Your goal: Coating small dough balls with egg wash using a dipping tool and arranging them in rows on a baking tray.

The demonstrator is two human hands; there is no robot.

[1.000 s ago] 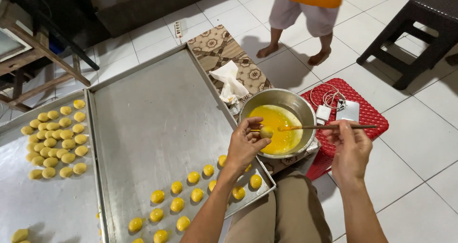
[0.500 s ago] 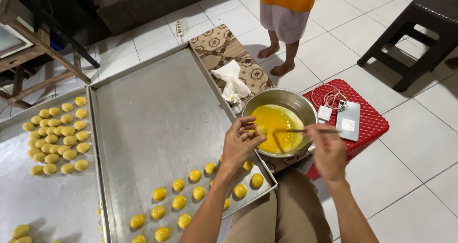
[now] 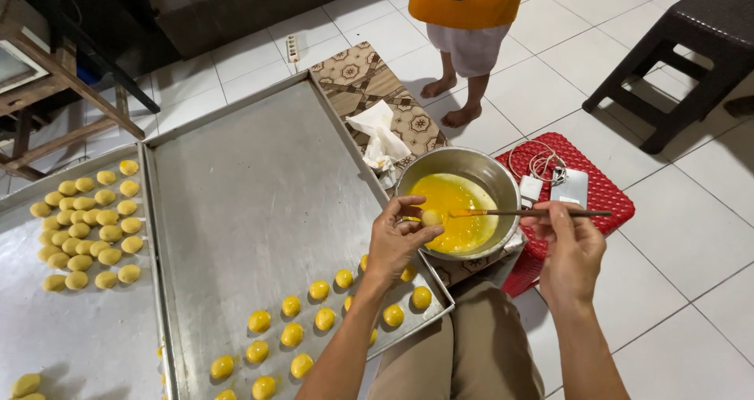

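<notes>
My left hand (image 3: pixel 395 241) pinches a small pale dough ball (image 3: pixel 431 217) over the near rim of a metal bowl (image 3: pixel 495 177) of yellow egg wash (image 3: pixel 459 209). My right hand (image 3: pixel 572 247) holds a thin brush (image 3: pixel 542 212) level, its bristle tip touching the dough ball above the egg wash. Below my left hand, glazed yellow dough balls (image 3: pixel 316 319) lie in rows at the near end of a large metal baking tray (image 3: pixel 251 188).
A second tray (image 3: pixel 71 337) at left carries several unglazed dough balls (image 3: pixel 86 227). A red plastic stool (image 3: pixel 605 192) holds a phone and cable. A person in an orange top (image 3: pixel 467 23) stands barefoot behind the bowl. A dark stool (image 3: pixel 691 47) is far right; a patterned cloth (image 3: pixel 369 82) lies on the tiles.
My right hand has brought the brush from the bowl's right side to the dough ball in my left hand. The standing person has shifted slightly on their feet.
</notes>
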